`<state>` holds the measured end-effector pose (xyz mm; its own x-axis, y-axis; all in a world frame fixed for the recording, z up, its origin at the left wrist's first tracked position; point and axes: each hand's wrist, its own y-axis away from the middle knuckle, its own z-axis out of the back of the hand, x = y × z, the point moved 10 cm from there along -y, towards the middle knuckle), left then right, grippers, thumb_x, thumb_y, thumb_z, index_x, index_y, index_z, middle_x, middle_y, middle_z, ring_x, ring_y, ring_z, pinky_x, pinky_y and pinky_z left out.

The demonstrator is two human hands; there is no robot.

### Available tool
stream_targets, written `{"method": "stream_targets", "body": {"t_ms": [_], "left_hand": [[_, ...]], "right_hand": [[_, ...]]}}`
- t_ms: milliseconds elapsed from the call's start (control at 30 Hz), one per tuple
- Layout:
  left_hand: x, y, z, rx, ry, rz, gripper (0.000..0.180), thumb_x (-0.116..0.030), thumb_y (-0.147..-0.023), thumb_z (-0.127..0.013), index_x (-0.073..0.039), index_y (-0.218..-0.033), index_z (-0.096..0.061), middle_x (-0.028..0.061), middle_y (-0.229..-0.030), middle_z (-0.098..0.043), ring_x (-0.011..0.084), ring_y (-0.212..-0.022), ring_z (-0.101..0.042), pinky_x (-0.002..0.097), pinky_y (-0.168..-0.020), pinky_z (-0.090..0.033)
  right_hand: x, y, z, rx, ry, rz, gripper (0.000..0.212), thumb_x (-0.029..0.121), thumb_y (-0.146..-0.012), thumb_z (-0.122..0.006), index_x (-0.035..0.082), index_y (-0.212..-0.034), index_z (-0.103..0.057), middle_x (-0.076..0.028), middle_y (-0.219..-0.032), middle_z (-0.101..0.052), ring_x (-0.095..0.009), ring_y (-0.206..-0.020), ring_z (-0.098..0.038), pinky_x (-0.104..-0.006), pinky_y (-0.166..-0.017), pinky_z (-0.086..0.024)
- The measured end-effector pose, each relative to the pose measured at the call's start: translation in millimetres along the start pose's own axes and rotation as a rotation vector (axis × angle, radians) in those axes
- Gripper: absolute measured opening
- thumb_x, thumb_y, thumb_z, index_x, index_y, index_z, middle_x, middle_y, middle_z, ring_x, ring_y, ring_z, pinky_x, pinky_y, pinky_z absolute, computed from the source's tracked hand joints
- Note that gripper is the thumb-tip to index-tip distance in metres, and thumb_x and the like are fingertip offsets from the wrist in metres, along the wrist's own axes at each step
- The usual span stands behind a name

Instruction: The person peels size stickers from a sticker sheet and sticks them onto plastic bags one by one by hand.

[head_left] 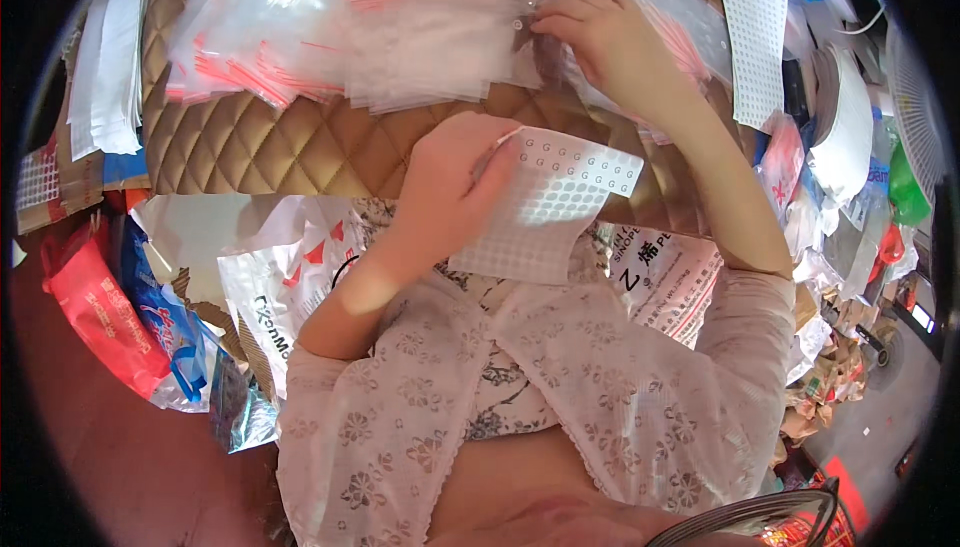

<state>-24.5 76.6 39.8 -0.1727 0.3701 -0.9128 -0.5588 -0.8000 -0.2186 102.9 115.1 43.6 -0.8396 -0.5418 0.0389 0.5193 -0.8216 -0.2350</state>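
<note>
My left hand [455, 182] is closed on the upper left edge of a white sheet of round stickers [550, 202], thumb and fingers pinching it. Rows of small printed dots show on the sheet, which hangs tilted over the table's near edge. Farther off to the right, my right hand [610, 42] rests on clear zip bags [430, 42], its fingers bent, a little apart and touching the plastic. Red stripes mark the bags' ends, and they lie overlapped in a wide spread. Beside the right fingertips sits a small round spot on one bag. The undersides of those fingers are hidden.
The bags lie on a brown quilted surface [270, 142]. Another dotted sticker sheet [752, 32] is at its right edge, and stacked white sheets [110, 62] stand at the left. A red bag [105, 312] hangs lower left. Crumpled packaging [825, 372] crowds the right side.
</note>
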Motion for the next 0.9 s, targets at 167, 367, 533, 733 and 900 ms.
{"method": "stream_targets", "body": {"t_ms": [167,367,533,733,900], "left_hand": [[33,7,-16,0.075,0.425,0.420,0.021,-0.014,-0.089,-0.058,0.007,-0.092,-0.060,0.0018,-0.068,-0.057,0.0075,-0.062,-0.049,0.0250,-0.056,-0.040],[29,11,-24,0.131,0.488,0.543,0.026,-0.020,-0.093,-0.050,0.003,-0.089,-0.063,-0.0046,-0.062,-0.048,0.0013,-0.058,-0.041,0.0217,-0.051,-0.033],[29,15,-21,0.038,0.628,0.604,0.033,-0.025,-0.093,-0.044,-0.001,-0.082,-0.063,-0.0058,-0.061,-0.048,0.0025,-0.054,-0.040,0.0196,-0.048,-0.030],[36,18,-9,0.103,0.582,0.634,0.032,-0.024,-0.093,-0.044,0.000,-0.082,-0.063,-0.0065,-0.067,-0.051,0.0009,-0.062,-0.043,0.0193,-0.053,-0.033],[54,6,16,0.017,0.359,0.418,0.016,-0.013,-0.084,-0.053,-0.001,-0.087,-0.064,0.0019,-0.078,-0.058,0.0135,-0.069,-0.051,0.0262,-0.061,-0.040]], "right_hand": [[10,2,25,-0.022,-0.292,-0.051,0.020,0.002,-0.077,-0.059,0.004,-0.097,-0.062,-0.008,-0.099,-0.061,-0.027,-0.097,-0.055,-0.0350,-0.082,-0.044],[51,8,39,-0.004,-0.777,-0.091,0.016,0.005,-0.078,-0.066,0.003,-0.092,-0.060,-0.009,-0.080,-0.058,-0.022,-0.075,-0.057,-0.0310,-0.069,-0.047],[50,13,38,-0.053,-0.869,-0.224,0.014,0.001,-0.074,-0.068,0.002,-0.086,-0.059,-0.008,-0.077,-0.056,-0.020,-0.071,-0.057,-0.0285,-0.064,-0.048],[57,-1,38,-0.088,-0.782,-0.170,0.014,0.004,-0.073,-0.070,0.002,-0.083,-0.060,-0.006,-0.075,-0.055,-0.021,-0.070,-0.056,-0.0296,-0.063,-0.047],[75,-20,54,-0.224,-0.360,0.188,0.013,0.011,-0.075,-0.069,0.004,-0.082,-0.060,-0.004,-0.078,-0.059,-0.020,-0.068,-0.054,-0.0310,-0.062,-0.045]]}}
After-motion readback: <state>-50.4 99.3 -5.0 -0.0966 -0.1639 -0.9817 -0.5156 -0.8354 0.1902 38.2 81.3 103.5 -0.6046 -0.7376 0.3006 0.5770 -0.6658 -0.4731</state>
